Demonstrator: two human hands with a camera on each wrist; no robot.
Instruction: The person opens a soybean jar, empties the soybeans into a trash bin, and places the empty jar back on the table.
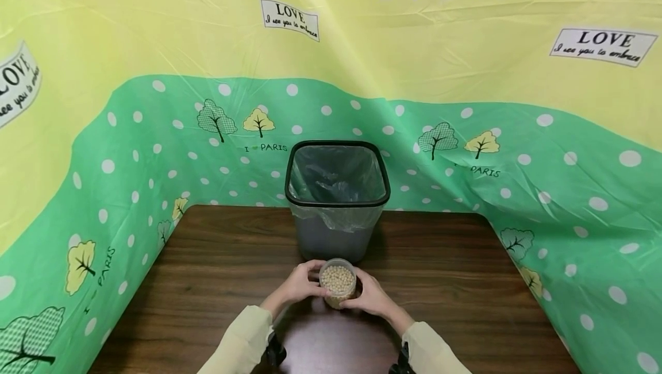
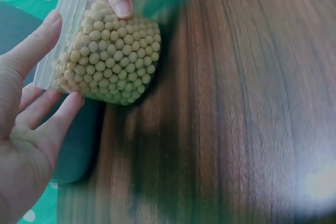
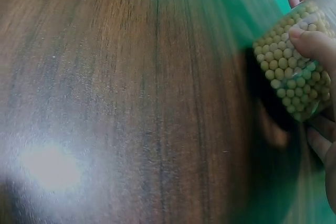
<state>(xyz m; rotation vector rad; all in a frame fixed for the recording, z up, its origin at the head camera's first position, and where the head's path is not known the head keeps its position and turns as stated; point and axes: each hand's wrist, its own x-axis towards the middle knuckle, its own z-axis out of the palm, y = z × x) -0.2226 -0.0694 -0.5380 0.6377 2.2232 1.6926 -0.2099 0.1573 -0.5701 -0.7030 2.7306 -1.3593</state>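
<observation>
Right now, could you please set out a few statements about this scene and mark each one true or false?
1. The right hand holds a clear container. True.
2. The container is filled with dark red beans. False: the beans in it are pale beige.
3. A transparent liner hangs partly outside the bin. True.
4. The container sits inside the bin. False: it is outside, on the person's side of the bin.
5. The left hand touches the container. True.
6. The bin lies tipped on its side. False: it stands upright on the wooden table.
</observation>
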